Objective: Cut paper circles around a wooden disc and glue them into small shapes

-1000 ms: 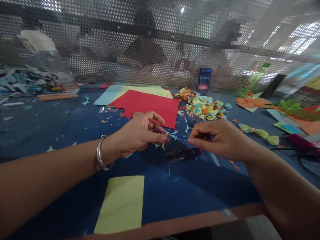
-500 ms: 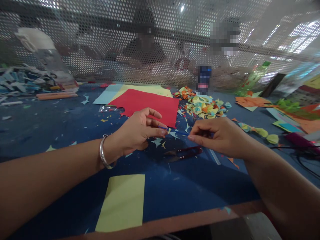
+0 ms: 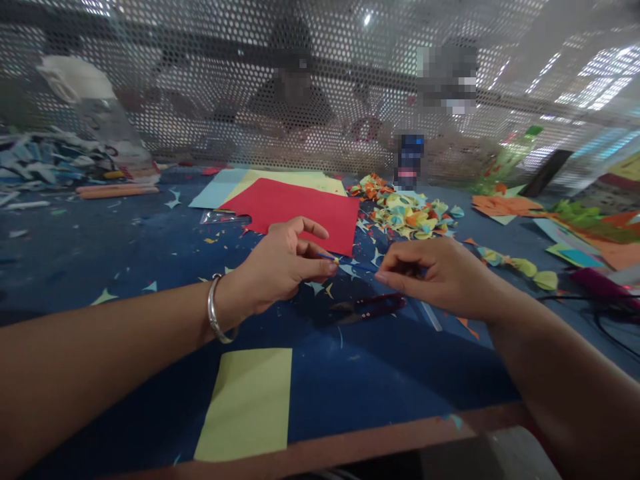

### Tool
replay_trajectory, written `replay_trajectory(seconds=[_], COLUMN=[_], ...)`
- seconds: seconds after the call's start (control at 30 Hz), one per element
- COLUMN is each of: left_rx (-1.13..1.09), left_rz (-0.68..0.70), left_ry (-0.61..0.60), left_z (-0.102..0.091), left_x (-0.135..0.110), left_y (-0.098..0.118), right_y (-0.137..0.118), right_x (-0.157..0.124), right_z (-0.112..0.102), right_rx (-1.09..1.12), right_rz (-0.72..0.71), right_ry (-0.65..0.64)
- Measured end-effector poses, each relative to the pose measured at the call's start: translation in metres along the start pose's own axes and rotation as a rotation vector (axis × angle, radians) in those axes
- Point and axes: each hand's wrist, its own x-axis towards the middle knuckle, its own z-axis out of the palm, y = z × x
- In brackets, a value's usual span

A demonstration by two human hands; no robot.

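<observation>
My left hand (image 3: 285, 267), with a silver bangle on its wrist, pinches one end of a thin blue stick (image 3: 350, 265) together with a tiny yellow paper bit at the fingertips. My right hand (image 3: 435, 275) is closed on the stick's other end. Both hands hover just above the blue table (image 3: 80, 260). Dark red scissors (image 3: 370, 308) lie on the table right beneath them. A yellow paper sheet (image 3: 247, 403) lies near the front edge.
Red paper (image 3: 300, 210) on yellow and light blue sheets lies behind my hands. A heap of folded coloured paper pieces (image 3: 410, 213) sits right of it. Paper scraps and cables lie at the far right, scrap piles at far left. People sit beyond a perforated screen (image 3: 200, 100).
Both hands stayed close together on the stick; my left hand shifted slightly right and its forearm moved a little forward.
</observation>
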Motion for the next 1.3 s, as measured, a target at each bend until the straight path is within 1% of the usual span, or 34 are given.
replay_trajectory(seconds=[0.23,0.43,0.53,0.63,0.77,0.87,0.93,1.0,1.07,1.13,1.23,1.3], left_rx=[-0.118,-0.113,-0.119,-0.139,-0.191,-0.193,-0.187,-0.191,-0.194,-0.180,-0.133,-0.099], left_rz=[0.068,0.085,0.093,0.094,0.085,0.050,0.027,0.032,0.052,0.069,0.082,0.098], left_ry=[0.083,0.127,0.148,0.139,0.084,0.051,0.034,0.009,-0.032,-0.068,-0.094,-0.098], left_z=[-0.005,-0.004,-0.004,-0.004,-0.001,0.003,0.006,0.008,0.010,0.012,0.015,0.016], left_x=[0.007,0.007,0.007,0.007,0.004,0.000,-0.003,-0.005,-0.008,-0.010,-0.012,-0.012], left_y=[-0.003,-0.001,0.002,0.002,0.001,0.002,0.003,0.001,-0.002,-0.006,-0.008,-0.007], right_y=[0.004,0.007,0.007,0.006,0.006,0.006,0.004,0.001,-0.004,-0.009,-0.013,-0.014], right_x=[0.000,-0.002,-0.001,0.000,0.001,0.003,0.004,0.004,0.003,0.002,0.001,0.000], right_z=[-0.003,-0.006,-0.006,-0.005,-0.002,0.001,0.004,0.007,0.012,0.017,0.024,0.026], right_rx=[-0.012,-0.008,-0.024,-0.049,-0.135,-0.207,-0.206,-0.160,-0.100,-0.056,-0.028,-0.019], right_rz=[0.019,0.033,0.043,0.081,0.105,0.090,0.074,0.040,-0.023,-0.103,-0.205,-0.249], right_ry=[0.007,0.032,0.020,-0.037,-0.123,-0.130,-0.079,0.024,0.140,0.219,0.267,0.281])
